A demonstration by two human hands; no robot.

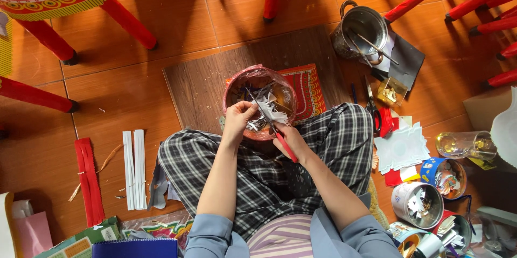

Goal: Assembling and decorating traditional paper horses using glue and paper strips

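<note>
I sit cross-legged on an orange tiled floor. My left hand (238, 119) pinches a folded piece of silver-white paper (267, 108) over a round bowl lined with pink plastic (232, 87). My right hand (291, 138) grips red-handled scissors (285, 146) whose blades reach up into the paper. Several silvery paper scraps lie inside the bowl. The bowl rests in front of my plaid-trousered knees, on a brown board (204, 83) next to a red patterned sheet (309, 88).
A metal pot with sticks (363, 32) stands at the back right. Black-handled scissors (372, 108), white cut paper (401, 147), tins and a glass jar (466, 145) crowd the right. White strips (134, 169) and a red strip (89, 180) lie at left. Red stool legs (126, 21) ring the floor.
</note>
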